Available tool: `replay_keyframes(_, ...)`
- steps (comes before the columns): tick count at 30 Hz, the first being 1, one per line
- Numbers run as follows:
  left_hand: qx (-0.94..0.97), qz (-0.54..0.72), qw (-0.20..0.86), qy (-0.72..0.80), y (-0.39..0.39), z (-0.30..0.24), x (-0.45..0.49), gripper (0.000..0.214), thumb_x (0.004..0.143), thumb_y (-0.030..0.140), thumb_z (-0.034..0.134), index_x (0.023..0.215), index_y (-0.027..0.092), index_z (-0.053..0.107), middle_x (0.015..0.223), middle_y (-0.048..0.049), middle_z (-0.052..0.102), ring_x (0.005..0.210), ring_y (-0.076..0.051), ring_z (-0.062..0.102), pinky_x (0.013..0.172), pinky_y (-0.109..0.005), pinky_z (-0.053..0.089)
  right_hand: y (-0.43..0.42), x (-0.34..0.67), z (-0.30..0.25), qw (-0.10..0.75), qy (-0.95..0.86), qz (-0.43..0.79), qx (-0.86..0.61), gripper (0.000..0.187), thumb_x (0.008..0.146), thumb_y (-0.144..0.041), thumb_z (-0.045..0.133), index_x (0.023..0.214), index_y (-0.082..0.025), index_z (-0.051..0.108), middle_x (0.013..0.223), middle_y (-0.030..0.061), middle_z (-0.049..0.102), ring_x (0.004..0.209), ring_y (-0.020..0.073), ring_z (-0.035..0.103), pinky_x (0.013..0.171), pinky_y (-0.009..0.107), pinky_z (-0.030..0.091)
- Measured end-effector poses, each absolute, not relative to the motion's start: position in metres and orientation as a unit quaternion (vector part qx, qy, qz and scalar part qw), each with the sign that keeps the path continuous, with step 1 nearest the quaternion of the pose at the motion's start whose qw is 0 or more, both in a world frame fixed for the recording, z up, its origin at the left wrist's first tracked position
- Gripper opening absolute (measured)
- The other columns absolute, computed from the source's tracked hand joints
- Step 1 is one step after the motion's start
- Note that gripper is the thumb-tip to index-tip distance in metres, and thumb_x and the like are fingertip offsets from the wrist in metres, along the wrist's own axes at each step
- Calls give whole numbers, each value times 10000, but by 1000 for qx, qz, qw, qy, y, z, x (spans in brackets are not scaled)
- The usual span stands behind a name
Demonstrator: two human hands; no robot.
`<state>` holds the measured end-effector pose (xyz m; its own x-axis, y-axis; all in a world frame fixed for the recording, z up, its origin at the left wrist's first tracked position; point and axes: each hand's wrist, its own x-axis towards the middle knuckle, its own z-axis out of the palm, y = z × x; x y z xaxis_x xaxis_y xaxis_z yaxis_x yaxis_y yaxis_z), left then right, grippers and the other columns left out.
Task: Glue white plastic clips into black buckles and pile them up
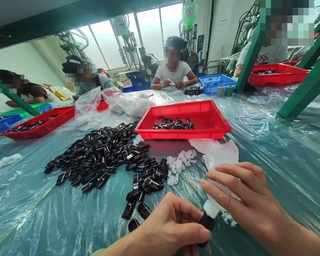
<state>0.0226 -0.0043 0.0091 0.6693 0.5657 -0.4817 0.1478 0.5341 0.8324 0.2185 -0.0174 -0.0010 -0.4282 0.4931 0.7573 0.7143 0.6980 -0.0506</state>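
So, the black glossy plastic casing sits low in the view between the two hands, and its upper end touches a white plastic plug tilted above it. The left hand is closed around the casing, its fingers curled over it from one side, a hold that seems meant to keep the piece steady. The right hand comes in from the other side, with its fingers folded together over the plug; its thumb is hidden, so how firmly it pinches is hard to tell. Both hands sit close together, low over the sheeted surface, so the two pieces meet end to end. A white cloth lies just beyond the right hand, and a small cluster of loose white plugs sits beside it, probably placed there to stay within easy reach. Further left, a broad heap of black casings spreads over the sheeting, its nearest pieces just beside the left hand. Beyond them, a red plastic tray holds a smaller batch of black casings, kept apart from the loose heap. Across the surface, a co-worker in a white shirt handles a small white piece with both hands, near a blue tray.
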Motion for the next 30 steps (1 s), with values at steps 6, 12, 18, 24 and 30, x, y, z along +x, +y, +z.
replay_keyframes(6,447,134,787,404,-6,10,22,375,575,415,776,673,69,673,620,-59,620,412,-65,523,378,-132,406,-15,218,-3,399,-833,-99,-370,271,912,-101,396,1063,-163,613,1009,87,638,1037,239,499,860,430,367)
replay_keyframes(12,456,139,790,385,-4,10,20,346,615,397,756,685,67,682,633,-61,622,434,-68,534,399,-135,417,-12,218,-2,416,-830,-81,-363,320,863,24,400,1031,-145,613,970,96,618,1015,240,491,806,399,411)
replay_keyframes(18,454,147,794,377,-4,10,19,346,620,393,756,697,62,691,642,-70,626,433,-71,537,396,-136,421,-11,221,-1,409,-841,-80,-345,337,855,41,383,1033,-151,596,978,96,613,1021,236,487,815,413,423)
replay_keyframes(24,451,151,797,373,-5,11,18,302,643,359,747,698,67,691,632,-63,629,421,-65,533,395,-133,426,-10,224,1,392,-851,-73,-341,328,874,5,378,1041,-171,598,997,85,616,1038,231,486,822,395,422)
replay_keyframes(30,450,153,800,367,-4,11,16,279,655,342,742,695,71,691,616,-54,623,388,-52,516,387,-125,422,-13,225,4,383,-855,-72,-342,280,924,-92,367,1057,-184,595,1002,75,630,1049,227,491,845,395,400)
